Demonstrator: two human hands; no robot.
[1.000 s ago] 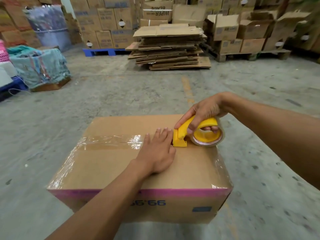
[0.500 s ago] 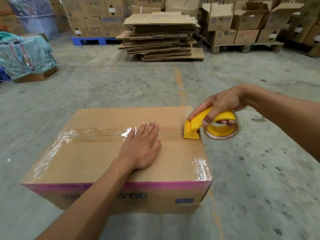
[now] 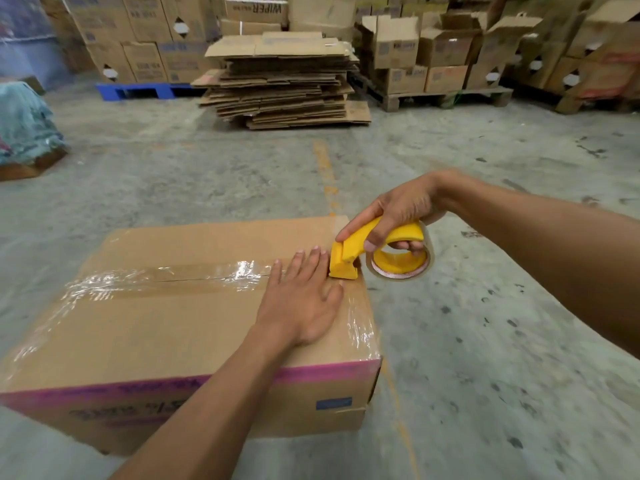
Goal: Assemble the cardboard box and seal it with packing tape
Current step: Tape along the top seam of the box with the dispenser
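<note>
A closed brown cardboard box (image 3: 166, 327) with a pink band along its near top edge sits on the grey concrete floor (image 3: 485, 341). Clear glossy packing tape (image 3: 194, 277) runs along its centre seam. The left hand (image 3: 301, 299) lies flat on the top near the right edge, fingers straight and close together. The right hand (image 3: 398, 213) curls its fingers around the yellow plastic tape dispenser (image 3: 377, 252) (roll loaded), its nose touching the box's right edge just beside the left fingertips. A stack of flattened cardboard sheets (image 3: 284, 81) lies well apart behind.

Flattened cardboard stack (image 3: 280, 81) on concrete floor (image 3: 207, 174); blue pallet (image 3: 138, 90) left; stacked cartons (image 3: 415, 53) behind.
</note>
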